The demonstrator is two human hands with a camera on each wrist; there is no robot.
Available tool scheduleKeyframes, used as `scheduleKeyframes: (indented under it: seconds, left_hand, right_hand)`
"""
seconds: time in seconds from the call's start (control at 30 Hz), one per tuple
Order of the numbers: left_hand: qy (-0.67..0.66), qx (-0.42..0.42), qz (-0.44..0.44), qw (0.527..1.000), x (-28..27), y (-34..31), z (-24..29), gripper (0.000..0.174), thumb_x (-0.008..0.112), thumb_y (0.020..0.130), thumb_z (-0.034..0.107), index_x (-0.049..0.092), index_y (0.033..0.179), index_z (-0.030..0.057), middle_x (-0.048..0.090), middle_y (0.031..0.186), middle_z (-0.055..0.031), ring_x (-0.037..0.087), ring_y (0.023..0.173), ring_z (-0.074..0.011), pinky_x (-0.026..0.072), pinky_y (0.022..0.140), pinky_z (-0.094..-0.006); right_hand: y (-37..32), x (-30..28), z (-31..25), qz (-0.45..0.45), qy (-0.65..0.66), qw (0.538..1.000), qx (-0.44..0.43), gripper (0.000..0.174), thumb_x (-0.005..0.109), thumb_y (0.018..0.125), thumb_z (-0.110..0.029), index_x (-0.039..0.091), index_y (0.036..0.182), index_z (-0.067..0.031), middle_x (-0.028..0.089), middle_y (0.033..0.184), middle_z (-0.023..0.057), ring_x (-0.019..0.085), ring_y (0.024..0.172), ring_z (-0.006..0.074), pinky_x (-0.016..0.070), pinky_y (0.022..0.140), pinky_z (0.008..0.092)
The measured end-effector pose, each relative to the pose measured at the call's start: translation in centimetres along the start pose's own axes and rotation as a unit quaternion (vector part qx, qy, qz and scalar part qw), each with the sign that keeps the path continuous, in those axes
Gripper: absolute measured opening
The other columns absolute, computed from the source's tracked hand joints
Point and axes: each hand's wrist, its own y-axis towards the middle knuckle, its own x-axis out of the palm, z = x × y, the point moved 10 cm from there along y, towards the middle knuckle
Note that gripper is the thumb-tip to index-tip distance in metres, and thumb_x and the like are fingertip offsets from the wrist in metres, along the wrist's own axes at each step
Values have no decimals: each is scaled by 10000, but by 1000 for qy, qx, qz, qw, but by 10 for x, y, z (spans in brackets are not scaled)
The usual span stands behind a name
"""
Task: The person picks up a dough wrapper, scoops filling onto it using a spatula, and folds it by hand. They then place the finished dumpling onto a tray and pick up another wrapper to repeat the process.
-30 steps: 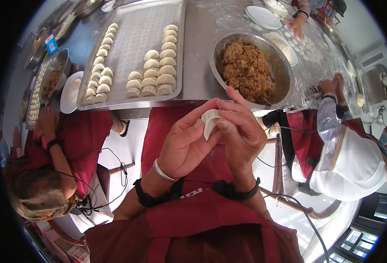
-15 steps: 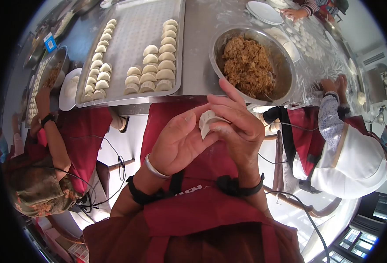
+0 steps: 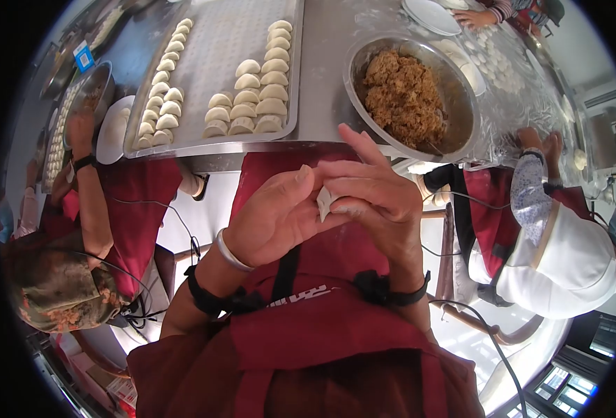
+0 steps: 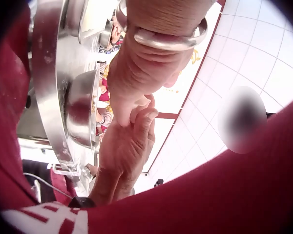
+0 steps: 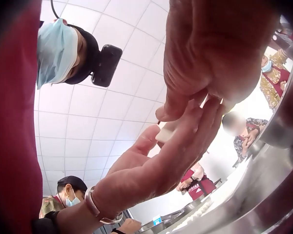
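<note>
A pale dumpling [image 3: 325, 203] is held up between the two hands over the apron, mostly covered by fingers; in the right wrist view a bit of its white dough [image 5: 165, 133] shows. The right hand [image 3: 386, 198] pinches it between thumb and bent forefinger, the other fingers fanned out above. Against the dumpling's other side lies the left hand [image 3: 272, 214], its thumb raised off the dough and its fingers extended beneath it. In the left wrist view the right hand [image 4: 124, 148] reaches up to meet the left hand [image 4: 144, 73].
A metal tray [image 3: 217, 49] with rows of finished dumplings stands at the front left of the steel table. Right of it is a steel bowl [image 3: 470, 132] of brown filling [image 3: 404, 97]. White plates [image 3: 433, 17] lie at the back. Other people sit on both sides.
The left thumb has come off the dumpling and lifted, and the left hand has shifted slightly left and opened out. The right hand keeps its pinch. The person at left reaches toward a bowl.
</note>
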Motion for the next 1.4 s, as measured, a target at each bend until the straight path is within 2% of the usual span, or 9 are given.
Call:
scheduleKeyframes:
  seconds: [0.27,0.4,0.5,0.6,0.77,0.87,1.17,1.3,1.4]
  left_hand:
    - [30,-19,8,999,-2,-3,1,646,373,1044,451,374,1408,-83,485,1390,-176,482,1304,-255,368,1127,-435]
    - [-14,16,-4,1000,2,0,6,507,385,1064,355,424,1381,-39,549,1272,-112,549,1209,-220,430,1067,-432]
    - [19,64,10,998,4,0,11,543,391,1064,346,350,1444,-40,539,1299,-113,548,1213,-223,432,1056,-434]
    - [56,94,-1,994,6,-1,9,568,389,1065,334,293,1478,-43,525,1331,-122,543,1227,-230,425,1064,-433]
    - [83,106,36,990,6,-4,4,574,373,1070,327,262,1491,-46,517,1347,-136,533,1248,-241,426,1067,-422]
    - [80,108,17,991,9,-3,6,571,361,1073,327,257,1493,-46,522,1334,-139,540,1235,-238,437,1055,-416]
    - [141,83,13,986,6,-4,5,482,334,1076,351,431,1362,-26,558,1267,-113,574,1162,-198,472,998,-394]
    - [139,75,26,987,2,-5,5,473,323,1078,356,461,1328,-22,563,1253,-108,577,1154,-196,481,983,-381]
    - [134,73,26,988,2,-4,6,474,316,1079,356,468,1324,-21,564,1251,-109,578,1153,-197,483,979,-378]
  right_hand:
    - [0,7,0,3,-36,999,5,145,759,746,-132,740,872,-64,739,1035,68,566,1248,358,309,1121,541]
    - [0,2,-4,22,-28,999,-20,127,749,762,-65,735,886,-46,735,1035,100,573,1240,355,324,1116,533]
    - [-4,-13,4,134,6,991,20,133,743,759,-15,728,890,-27,733,1031,120,580,1232,348,342,1105,527]
    - [-4,-13,3,158,12,986,44,135,734,748,20,720,879,-12,734,1028,118,597,1208,343,358,1095,531]
    - [-6,-10,2,120,-34,992,9,131,722,756,22,716,882,-12,731,1024,125,613,1181,351,369,1088,539]
    - [-3,-9,1,116,-44,992,18,123,717,760,12,710,880,-14,730,1011,125,619,1174,349,378,1083,537]
    - [-2,-1,0,67,-46,997,1,130,685,761,32,689,879,-22,730,1003,116,625,1166,346,401,1070,528]
    - [0,2,-3,61,-76,995,-13,137,695,755,28,688,879,-28,729,1000,119,633,1153,344,407,1065,529]
    - [1,0,-2,79,-29,996,2,143,708,745,16,689,877,-36,728,992,118,637,1145,341,412,1061,530]
